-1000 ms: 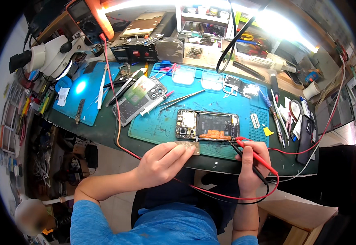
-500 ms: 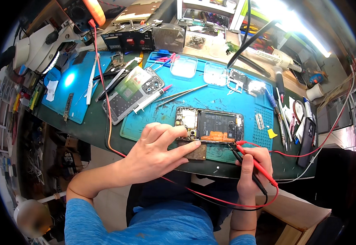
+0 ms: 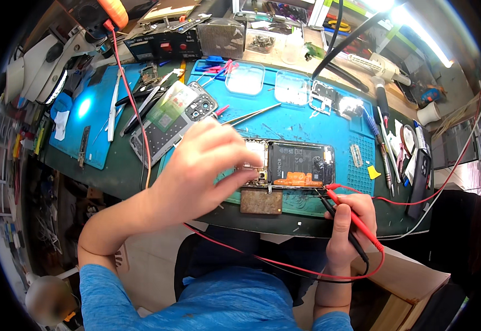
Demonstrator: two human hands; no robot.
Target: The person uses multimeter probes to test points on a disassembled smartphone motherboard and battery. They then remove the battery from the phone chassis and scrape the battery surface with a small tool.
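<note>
The right hand [image 3: 348, 226] is holding slim red and black probes [image 3: 362, 222] at an opened black phone [image 3: 298, 160]; the left hand [image 3: 204, 160] is partly covering it, grip indiscernible

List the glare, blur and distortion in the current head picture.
Head view: the lamp tube flares white, upper right; head view: a bright spot glares on the left blue mat; head view: the left hand looks blurred, softer than the phone; head view: the workbench edge bends.

Mottled blue T-shirt [image 3: 232, 295], short sleeves [image 3: 105, 289] in the same blue, dark trousers [image 3: 213, 249]
</note>
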